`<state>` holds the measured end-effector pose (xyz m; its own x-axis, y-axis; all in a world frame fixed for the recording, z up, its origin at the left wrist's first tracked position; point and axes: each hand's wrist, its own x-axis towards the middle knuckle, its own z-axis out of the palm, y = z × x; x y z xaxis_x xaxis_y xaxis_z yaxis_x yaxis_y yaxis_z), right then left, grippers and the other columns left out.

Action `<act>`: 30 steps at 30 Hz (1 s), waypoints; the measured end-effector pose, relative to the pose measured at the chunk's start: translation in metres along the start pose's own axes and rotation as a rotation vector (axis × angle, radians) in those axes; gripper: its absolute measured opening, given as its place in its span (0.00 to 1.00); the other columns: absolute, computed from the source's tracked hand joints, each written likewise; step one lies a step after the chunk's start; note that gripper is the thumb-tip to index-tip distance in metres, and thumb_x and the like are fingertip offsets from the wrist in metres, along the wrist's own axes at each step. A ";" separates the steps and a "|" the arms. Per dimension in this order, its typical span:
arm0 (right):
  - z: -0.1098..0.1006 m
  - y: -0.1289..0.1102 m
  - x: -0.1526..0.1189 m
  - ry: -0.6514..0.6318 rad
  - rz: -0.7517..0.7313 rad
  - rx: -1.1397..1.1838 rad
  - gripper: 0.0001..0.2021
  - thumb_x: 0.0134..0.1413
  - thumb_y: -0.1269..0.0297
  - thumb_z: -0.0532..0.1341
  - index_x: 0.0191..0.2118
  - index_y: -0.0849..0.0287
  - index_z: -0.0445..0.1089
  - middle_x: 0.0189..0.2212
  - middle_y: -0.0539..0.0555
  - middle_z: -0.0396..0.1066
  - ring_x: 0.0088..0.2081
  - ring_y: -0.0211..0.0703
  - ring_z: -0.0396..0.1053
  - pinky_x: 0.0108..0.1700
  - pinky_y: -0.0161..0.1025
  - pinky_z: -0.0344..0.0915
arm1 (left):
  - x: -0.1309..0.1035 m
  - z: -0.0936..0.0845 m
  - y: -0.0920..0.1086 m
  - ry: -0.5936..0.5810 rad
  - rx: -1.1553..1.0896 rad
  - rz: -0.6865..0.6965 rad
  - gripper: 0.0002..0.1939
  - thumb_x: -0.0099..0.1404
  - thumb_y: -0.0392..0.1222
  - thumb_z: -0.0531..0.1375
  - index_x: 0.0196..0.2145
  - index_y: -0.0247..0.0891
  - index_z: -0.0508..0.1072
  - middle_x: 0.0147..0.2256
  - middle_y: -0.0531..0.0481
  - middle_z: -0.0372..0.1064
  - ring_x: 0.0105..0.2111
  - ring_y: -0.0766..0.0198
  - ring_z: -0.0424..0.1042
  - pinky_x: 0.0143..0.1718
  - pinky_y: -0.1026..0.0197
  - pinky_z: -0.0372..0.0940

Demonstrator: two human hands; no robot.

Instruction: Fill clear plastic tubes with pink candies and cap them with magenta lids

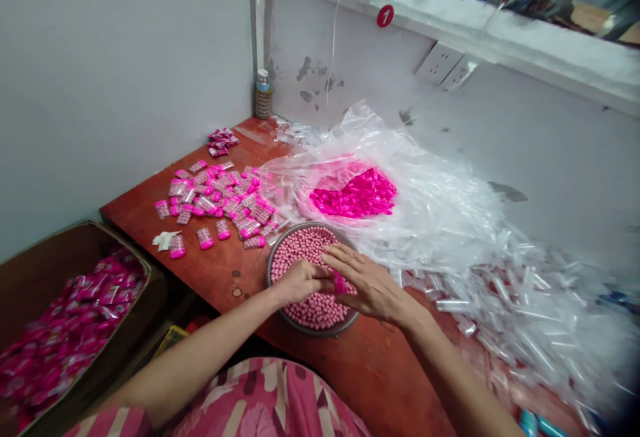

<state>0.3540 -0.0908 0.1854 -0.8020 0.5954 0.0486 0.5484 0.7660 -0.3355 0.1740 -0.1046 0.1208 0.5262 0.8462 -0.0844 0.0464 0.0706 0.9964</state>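
A round grey bowl (271, 265) full of small pink beads (315, 310) stands near the table's front edge. Over it, my left hand (304, 282) is closed in a pinch; what its fingers hold is hidden. My right hand (369, 283) meets it from the right, thumb and fingers around a bright pink cap (340, 283). The fingertips of both hands come together at this cap. Left of the bowl lies a heap of clear bead-filled tubes with pink caps (205, 238). Behind the bowl, an open plastic bag (425, 190) holds many loose pink caps (357, 193).
Clear empty tubes (500, 290) in plastic spread along the table's right side. An open cardboard box (145, 257) of shiny pink packets (100, 297) stands low at left. More packets (223, 140) and a bottle (263, 93) sit toward the corner. A shelf (430, 7) overhangs the table (390, 370).
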 end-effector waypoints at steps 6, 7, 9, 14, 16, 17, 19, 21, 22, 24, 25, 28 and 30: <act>0.022 0.001 -0.001 0.157 0.164 -0.050 0.21 0.50 0.59 0.55 0.51 0.58 0.57 0.43 0.59 0.64 0.44 0.45 0.63 0.43 0.42 0.63 | -0.002 0.007 -0.014 0.263 -0.358 -0.090 0.14 0.51 0.41 0.58 0.34 0.31 0.75 0.28 0.47 0.72 0.27 0.63 0.68 0.30 0.64 0.60; 0.032 -0.001 -0.002 0.203 0.204 -0.043 0.22 0.50 0.59 0.54 0.52 0.59 0.55 0.42 0.59 0.64 0.43 0.46 0.63 0.43 0.42 0.63 | -0.002 0.008 -0.016 0.321 -0.397 -0.093 0.15 0.51 0.42 0.59 0.35 0.32 0.74 0.29 0.47 0.73 0.29 0.63 0.68 0.31 0.64 0.60; 0.051 -0.007 0.000 0.277 0.273 -0.045 0.28 0.49 0.56 0.55 0.54 0.61 0.50 0.45 0.61 0.62 0.46 0.48 0.61 0.44 0.44 0.62 | -0.002 0.011 -0.018 0.417 -0.455 -0.103 0.15 0.51 0.42 0.59 0.36 0.32 0.74 0.30 0.47 0.73 0.30 0.63 0.68 0.32 0.63 0.60; 0.084 -0.019 0.013 0.364 0.406 -0.127 0.31 0.47 0.52 0.54 0.55 0.64 0.49 0.47 0.64 0.59 0.47 0.53 0.59 0.44 0.47 0.61 | -0.001 0.018 -0.021 0.521 -0.551 -0.113 0.12 0.52 0.40 0.58 0.34 0.32 0.74 0.29 0.48 0.72 0.29 0.65 0.66 0.33 0.64 0.59; 0.091 -0.016 0.017 0.386 0.417 -0.146 0.29 0.48 0.54 0.52 0.54 0.65 0.51 0.45 0.64 0.61 0.45 0.52 0.61 0.41 0.44 0.61 | 0.001 0.017 -0.023 0.532 -0.558 -0.122 0.13 0.52 0.40 0.58 0.35 0.31 0.74 0.29 0.47 0.71 0.30 0.65 0.66 0.33 0.64 0.59; 0.094 -0.013 0.020 0.397 0.415 -0.151 0.27 0.49 0.54 0.51 0.53 0.65 0.52 0.44 0.64 0.62 0.43 0.51 0.62 0.40 0.43 0.61 | 0.002 0.016 -0.025 0.539 -0.553 -0.131 0.13 0.52 0.40 0.58 0.35 0.31 0.74 0.29 0.47 0.71 0.30 0.65 0.66 0.33 0.64 0.59; 0.099 -0.007 0.024 0.411 0.414 -0.149 0.26 0.49 0.55 0.51 0.52 0.67 0.55 0.41 0.64 0.64 0.40 0.50 0.63 0.38 0.41 0.61 | 0.004 0.012 -0.030 0.554 -0.532 -0.148 0.14 0.52 0.42 0.58 0.36 0.31 0.73 0.29 0.48 0.71 0.30 0.64 0.66 0.33 0.64 0.60; 0.103 -0.002 0.031 0.405 0.426 -0.114 0.26 0.48 0.55 0.52 0.51 0.67 0.56 0.39 0.64 0.65 0.39 0.50 0.64 0.37 0.40 0.61 | 0.006 0.008 -0.035 0.566 -0.513 -0.155 0.14 0.52 0.42 0.58 0.35 0.31 0.73 0.28 0.48 0.71 0.29 0.65 0.66 0.33 0.64 0.60; 0.104 -0.001 0.034 0.395 0.436 -0.086 0.27 0.47 0.54 0.52 0.51 0.67 0.55 0.40 0.63 0.65 0.39 0.50 0.64 0.37 0.41 0.61 | 0.007 0.006 -0.037 0.569 -0.506 -0.156 0.14 0.53 0.42 0.58 0.35 0.31 0.73 0.28 0.48 0.71 0.29 0.66 0.66 0.34 0.63 0.60; 0.104 -0.002 0.042 0.376 0.447 -0.021 0.29 0.46 0.54 0.54 0.53 0.66 0.53 0.42 0.63 0.64 0.42 0.50 0.62 0.40 0.42 0.61 | 0.010 0.000 -0.040 0.573 -0.493 -0.169 0.14 0.52 0.42 0.59 0.35 0.31 0.73 0.29 0.48 0.71 0.29 0.66 0.66 0.35 0.63 0.60; 0.104 -0.004 0.044 0.372 0.453 0.009 0.31 0.46 0.53 0.55 0.54 0.66 0.51 0.45 0.63 0.62 0.45 0.51 0.61 0.42 0.43 0.61 | 0.012 -0.004 -0.039 0.583 -0.484 -0.184 0.14 0.51 0.42 0.59 0.34 0.32 0.73 0.30 0.48 0.71 0.30 0.66 0.67 0.36 0.63 0.60; 0.100 -0.004 0.038 0.404 0.516 0.091 0.37 0.43 0.51 0.57 0.56 0.66 0.44 0.50 0.64 0.57 0.50 0.51 0.56 0.47 0.45 0.58 | 0.022 -0.028 -0.034 0.649 -0.437 -0.214 0.16 0.48 0.42 0.61 0.36 0.32 0.73 0.32 0.48 0.72 0.30 0.66 0.68 0.36 0.62 0.62; 0.100 0.005 0.016 0.461 0.633 0.148 0.35 0.45 0.52 0.57 0.56 0.64 0.45 0.49 0.62 0.58 0.48 0.47 0.59 0.46 0.42 0.59 | 0.032 -0.052 -0.027 0.725 -0.395 -0.163 0.17 0.49 0.43 0.61 0.38 0.33 0.72 0.33 0.47 0.72 0.30 0.66 0.69 0.36 0.60 0.63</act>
<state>0.3205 -0.1016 0.0907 -0.1520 0.9717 0.1808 0.8041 0.2279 -0.5491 0.1452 -0.0519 0.0911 -0.1435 0.9296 -0.3395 -0.2971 0.2867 0.9108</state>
